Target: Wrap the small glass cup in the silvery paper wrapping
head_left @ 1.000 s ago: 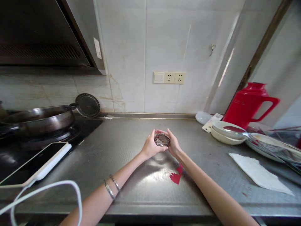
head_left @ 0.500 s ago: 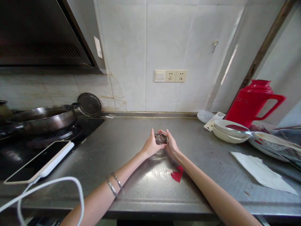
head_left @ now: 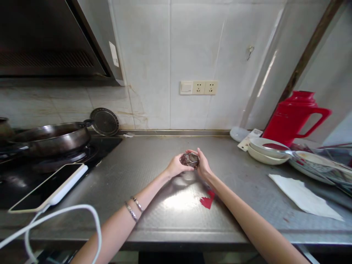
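Both hands cup a small, round, shiny dark object (head_left: 190, 160) above the middle of the counter. It looks like glass or clear plastic with brownish patches, but its kind is unclear. My left hand (head_left: 177, 167) closes on its left and near side, and two silvery bracelets circle that wrist. From the right, my right hand (head_left: 202, 165) wraps round the object, with fingers behind it. Parts of the object are hidden by the fingers. A torn red scrap (head_left: 206, 201) lies on the steel counter (head_left: 154, 157), by the right forearm.
At left, a pan (head_left: 55, 137) sits on the black stove, with a phone (head_left: 48, 190) and white cable (head_left: 68, 209) nearer. To the right are stacked bowls (head_left: 265, 154), a red thermos (head_left: 291, 119), plates (head_left: 316, 167) and a white paper sheet (head_left: 304, 196). Wall sockets (head_left: 205, 88) are behind.
The object has tilted between my hands and shows more of its surface. My hands have shifted slightly, still round it. The view has moved a little.
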`<state>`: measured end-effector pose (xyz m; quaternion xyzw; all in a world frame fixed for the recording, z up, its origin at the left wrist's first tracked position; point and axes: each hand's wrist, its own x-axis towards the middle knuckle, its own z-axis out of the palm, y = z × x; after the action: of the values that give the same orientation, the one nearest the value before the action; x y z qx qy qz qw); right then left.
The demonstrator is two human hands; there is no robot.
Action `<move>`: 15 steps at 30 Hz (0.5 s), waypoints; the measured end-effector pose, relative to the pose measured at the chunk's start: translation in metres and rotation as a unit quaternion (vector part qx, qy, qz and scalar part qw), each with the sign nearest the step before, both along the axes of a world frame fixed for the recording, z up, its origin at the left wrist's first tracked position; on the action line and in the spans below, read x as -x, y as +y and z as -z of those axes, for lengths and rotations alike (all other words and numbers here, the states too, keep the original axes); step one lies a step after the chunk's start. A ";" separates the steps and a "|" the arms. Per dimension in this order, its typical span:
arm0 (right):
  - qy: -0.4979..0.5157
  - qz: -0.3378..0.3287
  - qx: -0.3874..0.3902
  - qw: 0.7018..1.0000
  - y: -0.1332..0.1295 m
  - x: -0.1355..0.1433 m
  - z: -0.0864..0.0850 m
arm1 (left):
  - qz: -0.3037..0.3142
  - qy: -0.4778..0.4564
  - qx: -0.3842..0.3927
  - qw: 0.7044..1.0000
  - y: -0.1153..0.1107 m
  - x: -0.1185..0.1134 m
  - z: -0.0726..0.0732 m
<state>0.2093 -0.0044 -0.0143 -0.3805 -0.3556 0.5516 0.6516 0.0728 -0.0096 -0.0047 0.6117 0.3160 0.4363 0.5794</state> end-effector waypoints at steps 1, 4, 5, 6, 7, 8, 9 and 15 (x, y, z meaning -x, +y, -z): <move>0.005 -0.005 0.001 1.000 -0.002 0.001 -0.002 | 0.010 0.002 -0.005 1.000 -0.001 0.000 -0.001; 0.010 -0.023 0.004 1.000 -0.005 0.003 -0.006 | 0.004 0.002 -0.020 1.000 -0.004 0.000 -0.001; 0.008 -0.028 0.005 1.000 -0.005 0.003 -0.006 | 0.001 0.007 -0.024 1.000 -0.005 0.000 -0.001; 0.006 -0.033 0.006 0.999 -0.006 0.003 -0.006 | 0.001 0.016 -0.027 1.000 -0.006 -0.001 0.000; 0.004 -0.036 0.007 0.999 -0.006 0.004 -0.007 | 0.000 0.025 -0.027 0.999 -0.006 -0.001 0.000; 0.004 -0.038 0.009 0.999 -0.006 0.004 -0.007 | -0.002 0.031 -0.026 0.999 -0.006 -0.001 0.000; 0.004 -0.039 0.010 0.999 -0.006 0.004 -0.007 | -0.007 0.035 -0.026 0.999 -0.007 -0.001 0.001; 0.010 -0.021 0.000 1.000 -0.004 0.008 -0.007 | -0.053 0.019 -0.079 0.995 -0.002 -0.001 0.008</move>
<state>0.2018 -0.0081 -0.0069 -0.3676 -0.3570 0.5692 0.6430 0.0738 -0.0117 -0.0123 0.6461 0.3235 0.4780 0.4995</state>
